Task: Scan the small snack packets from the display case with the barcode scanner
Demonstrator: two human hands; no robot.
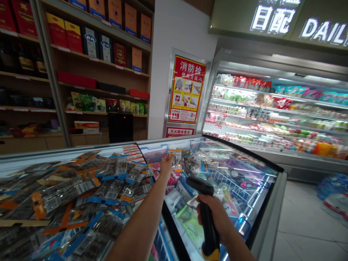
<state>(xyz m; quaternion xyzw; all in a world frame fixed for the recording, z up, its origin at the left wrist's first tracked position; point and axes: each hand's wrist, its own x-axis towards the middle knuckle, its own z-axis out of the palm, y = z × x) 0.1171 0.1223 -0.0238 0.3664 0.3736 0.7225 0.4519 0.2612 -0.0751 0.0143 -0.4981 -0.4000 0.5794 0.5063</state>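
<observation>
The left hand [166,164] reaches out over a chest freezer [274,214], its grip pinched on the left side of a small clear packet [178,159] with orange ends. That packet is held up near the freezer's far edge, just right of the black strip [172,228] that divides the top; whether it touches the glass I cannot tell. The right hand [217,215], nearer the front edge, has its grip wrapped round the handle of a black scanner [210,228] with yellow at its base; the scanner's head tilts up and leftward, below the packet and apart from it. To the left of the strip lies a wide heap of similar packets [111,188], dark inside, with orange, blue or tan ends, overlapping at many angles. To the right, under glass, are a wire basket [233,184], a green bag [190,223] and other bagged goods. Beyond the freezer's far edge stand a wooden shelf [77,54] of boxes and pouches, a red and yellow poster [187,88], and, past the far right corner, a lit chiller [244,54] stocked in rows.
</observation>
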